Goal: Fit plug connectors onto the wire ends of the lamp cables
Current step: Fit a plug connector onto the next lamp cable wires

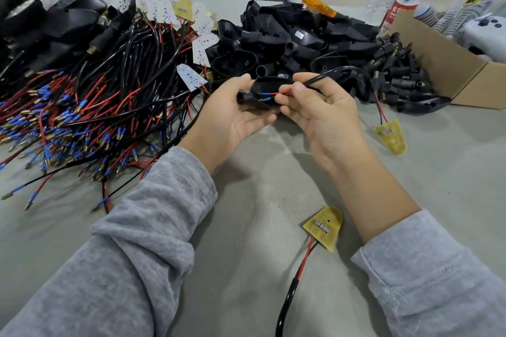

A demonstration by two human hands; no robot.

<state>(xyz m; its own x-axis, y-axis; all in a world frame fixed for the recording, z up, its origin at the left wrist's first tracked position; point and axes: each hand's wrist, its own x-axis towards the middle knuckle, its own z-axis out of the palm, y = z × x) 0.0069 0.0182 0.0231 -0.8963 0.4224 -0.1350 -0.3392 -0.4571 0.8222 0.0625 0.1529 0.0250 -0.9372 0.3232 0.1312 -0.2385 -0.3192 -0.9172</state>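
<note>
Two hands at work above table (pixel 246 200). Left hand (pixel 232 115) fingers curled round black plug connector (pixel 269 90); right hand (pixel 320 107) pinching cable (pixel 328 75). Steady connector, feed red wire end (pixel 282 91) straight in, seat fully.

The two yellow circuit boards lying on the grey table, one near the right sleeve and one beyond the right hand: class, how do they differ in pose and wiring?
The near yellow board lies with its narrow end toward the person, and its red and black wires run into a thick black cable. The far yellow board lies with its narrow end away, and its wires lead up toward the black plug pile. The near board looks larger, being closer. Both are tapered, with small white parts on top.
</note>
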